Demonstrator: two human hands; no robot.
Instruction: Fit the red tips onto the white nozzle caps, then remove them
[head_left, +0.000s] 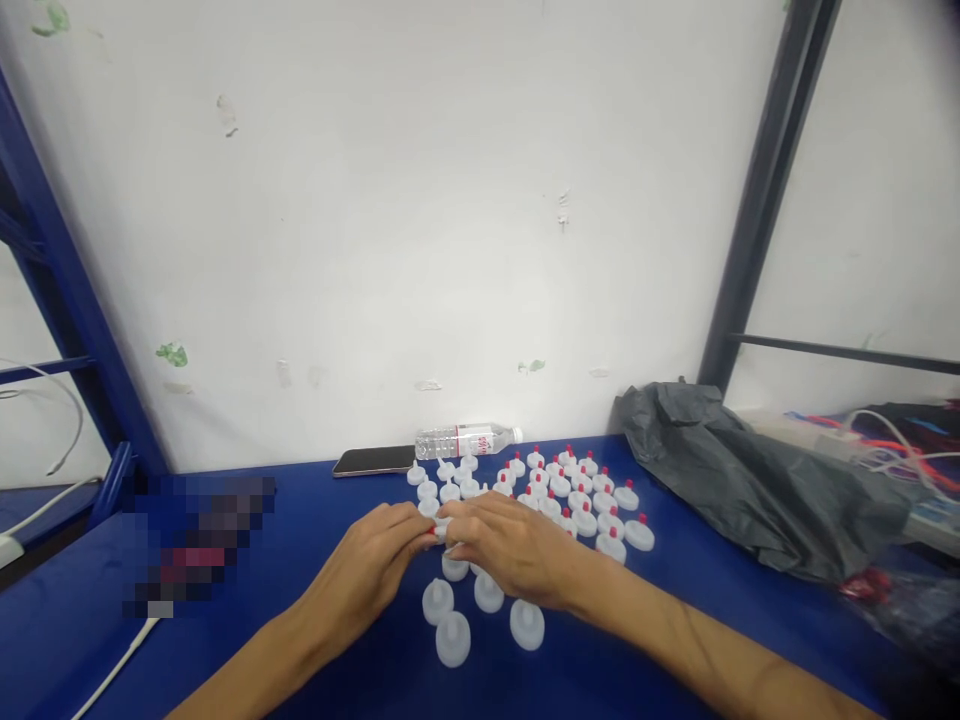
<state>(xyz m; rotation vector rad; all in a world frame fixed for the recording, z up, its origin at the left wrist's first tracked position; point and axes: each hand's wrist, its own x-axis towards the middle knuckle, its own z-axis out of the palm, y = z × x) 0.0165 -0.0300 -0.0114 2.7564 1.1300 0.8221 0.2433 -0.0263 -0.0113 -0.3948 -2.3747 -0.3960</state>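
Observation:
My left hand (369,562) and my right hand (516,545) meet over the middle of the blue table. The left fingertips pinch a small red cap (432,531). Closed around a white nozzle lid (441,526), the right fingers hide most of it. Round white lids with bare spouts stand in front of the hands, such as one white lid (453,639), and more stand behind them. To the right, partly behind my right hand, several white lids with red tips (585,518) stand in a loose cluster.
A black phone (373,460) and a clear plastic bottle (469,441) lie at the back against the wall. A grey plastic bag (742,480) covers the right side, with cables (892,440) beyond it. At the left lies a blurred-out item (202,545) with a white cable.

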